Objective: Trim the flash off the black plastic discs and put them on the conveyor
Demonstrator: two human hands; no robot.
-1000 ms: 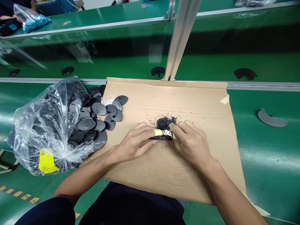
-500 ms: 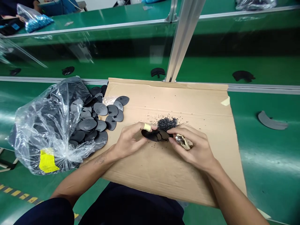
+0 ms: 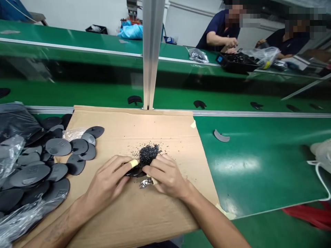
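Low over the cardboard sheet, my left hand, with yellow tape round a finger, grips a dark oval plastic disc by its left side. My right hand is closed round small metal nippers, whose jaws point left below the disc. Its fingertips rest at the disc's right end, covering part of it. Just behind both hands lies a pile of small black plastic trimmings, with bits scattered around. Several more oval discs lie heaped to the left.
A clear plastic bag with discs stands at left. An upright metal post rises behind the cardboard. Black parts lie on the green belt beyond. A curved grey piece lies right. Two people work near a black tray.
The view has swung right, bringing two people into sight. My right fingers have curled in closer over the disc's end, and the nippers' jaws now show below it.
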